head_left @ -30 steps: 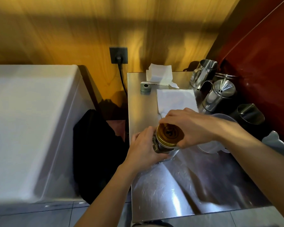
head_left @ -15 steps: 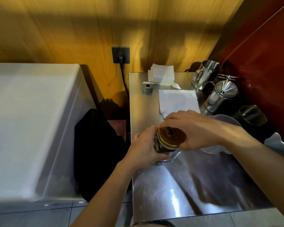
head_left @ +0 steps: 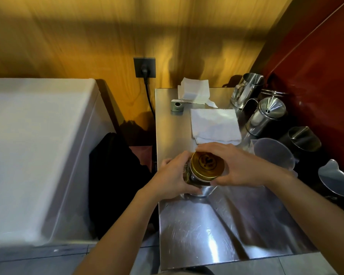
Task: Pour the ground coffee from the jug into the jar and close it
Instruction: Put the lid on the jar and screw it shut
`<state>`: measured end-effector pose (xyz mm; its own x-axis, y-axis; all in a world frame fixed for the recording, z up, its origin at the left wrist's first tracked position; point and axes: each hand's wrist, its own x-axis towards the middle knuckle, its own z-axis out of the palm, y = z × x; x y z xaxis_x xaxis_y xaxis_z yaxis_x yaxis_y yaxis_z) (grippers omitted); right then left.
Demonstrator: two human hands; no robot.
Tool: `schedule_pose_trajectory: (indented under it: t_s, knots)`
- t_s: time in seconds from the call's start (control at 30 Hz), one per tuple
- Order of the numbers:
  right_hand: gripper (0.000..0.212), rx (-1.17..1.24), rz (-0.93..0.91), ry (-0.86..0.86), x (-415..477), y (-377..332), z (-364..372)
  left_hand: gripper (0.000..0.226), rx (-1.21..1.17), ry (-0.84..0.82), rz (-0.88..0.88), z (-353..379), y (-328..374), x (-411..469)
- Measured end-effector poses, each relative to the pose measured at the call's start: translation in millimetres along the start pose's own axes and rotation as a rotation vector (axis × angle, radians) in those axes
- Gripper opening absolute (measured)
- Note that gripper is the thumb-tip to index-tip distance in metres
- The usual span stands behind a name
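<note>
A glass jar [head_left: 189, 178] stands on the steel table [head_left: 207, 231], topped by a gold lid [head_left: 207, 164] with a dark emblem. My left hand [head_left: 171, 176] wraps the jar's left side. My right hand [head_left: 238, 165] curls over the lid from the right, fingers on its far rim and thumb at its near edge. A clear plastic jug [head_left: 272, 153] sits just right of my right hand, its inside looking bare. The jar's contents are hidden by my hands.
A folded white cloth [head_left: 214, 125], crumpled paper [head_left: 195, 90] and a small grey device [head_left: 177, 105] lie at the table's far end. Steel pitchers [head_left: 246, 89] [head_left: 266, 116] [head_left: 304, 138] and a plastic scoop [head_left: 336, 178] line the red wall. A white chest [head_left: 34, 155] stands left; a black bag [head_left: 115, 175] fills the gap.
My right hand has turned on the lid, its fingers shifting around the rim. My left hand keeps its hold on the jar, which stays in place.
</note>
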<state>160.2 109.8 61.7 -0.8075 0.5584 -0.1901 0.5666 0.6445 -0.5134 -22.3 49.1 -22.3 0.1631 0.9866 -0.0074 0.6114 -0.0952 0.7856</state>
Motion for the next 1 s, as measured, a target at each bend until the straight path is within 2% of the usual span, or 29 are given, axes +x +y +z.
schedule_pose_trajectory:
  t_s: [0.07, 0.2, 0.27, 0.33, 0.4, 0.47, 0.53, 0.57, 0.63, 0.73, 0.8, 0.9, 1.0]
  knots:
    - [0.073, 0.08, 0.041, 0.126, -1, 2, 6, 0.076, 0.041, 0.037, 0.002, 0, 5, -1]
    - [0.068, 0.033, 0.208, 0.621, 0, -9, 46, 0.071, 0.164, 0.366, -0.1, 33, 20, -14]
    - [0.072, -0.034, 0.264, 0.714, 2, -13, 60, 0.07, 0.153, 0.447, -0.138, 45, 23, -18]
    - [0.085, 0.074, 0.256, 0.607, -1, -7, 60, 0.07, 0.094, 0.424, -0.111, 41, 21, -17]
    - [0.093, 0.223, 0.182, 0.404, -8, 2, 49, 0.07, 0.048, 0.314, -0.067, 27, 13, -15]
    - [0.089, 0.192, 0.053, 0.265, -11, 7, 40, 0.074, -0.018, 0.12, -0.033, 11, 5, -8]
    - [0.083, 0.197, -0.019, 0.229, -9, 8, 34, 0.079, -0.066, -0.089, -0.003, -4, 1, 2]
    - [0.08, 0.229, -0.025, 0.24, -8, 8, 32, 0.08, -0.063, -0.141, 0.02, -9, 0, 5]
    - [0.073, 0.247, 0.0, 0.317, -7, 9, 35, 0.078, -0.04, -0.114, 0.043, -9, 3, 7]
    - [0.066, 0.131, 0.069, 0.501, -6, 0, 50, 0.069, -0.027, 0.136, -0.013, 21, 15, -6]
    - [0.066, 0.108, 0.042, 0.549, -4, -1, 55, 0.066, -0.045, 0.255, -0.054, 42, 22, -15]
    - [0.073, 0.309, 0.018, 0.355, -6, 5, 42, 0.069, -0.138, 0.189, -0.073, 31, 14, -14]
    - [0.08, 0.437, 0.061, 0.21, -12, 15, 27, 0.079, -0.209, -0.064, -0.053, 2, 1, -3]
